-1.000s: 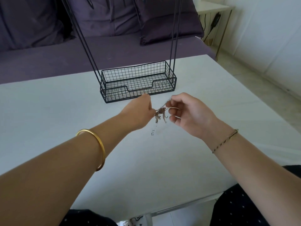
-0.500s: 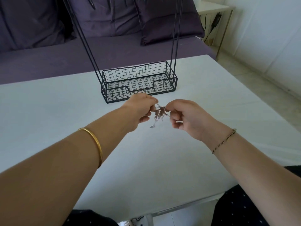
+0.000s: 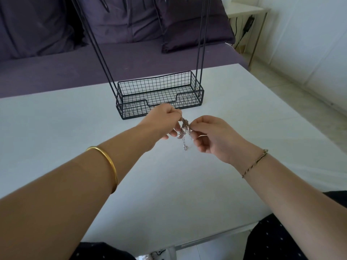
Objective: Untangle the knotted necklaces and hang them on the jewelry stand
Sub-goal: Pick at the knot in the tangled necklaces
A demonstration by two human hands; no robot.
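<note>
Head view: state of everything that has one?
necklaces: knotted in one clump, held above the table, one chain end dangling.
left hand: pinches the clump from its side.
right hand: pinches the clump from the opposite side.
jewelry stand: upright on the table, top out of frame, no necklace on the visible part.

Left hand [image 3: 161, 121] and right hand [image 3: 212, 136] pinch tangled necklaces [image 3: 185, 128] above table [image 3: 56, 128].

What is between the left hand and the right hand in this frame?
In the head view, the knotted necklaces span the gap, pinched by left hand and right hand; one end dangles.
</note>
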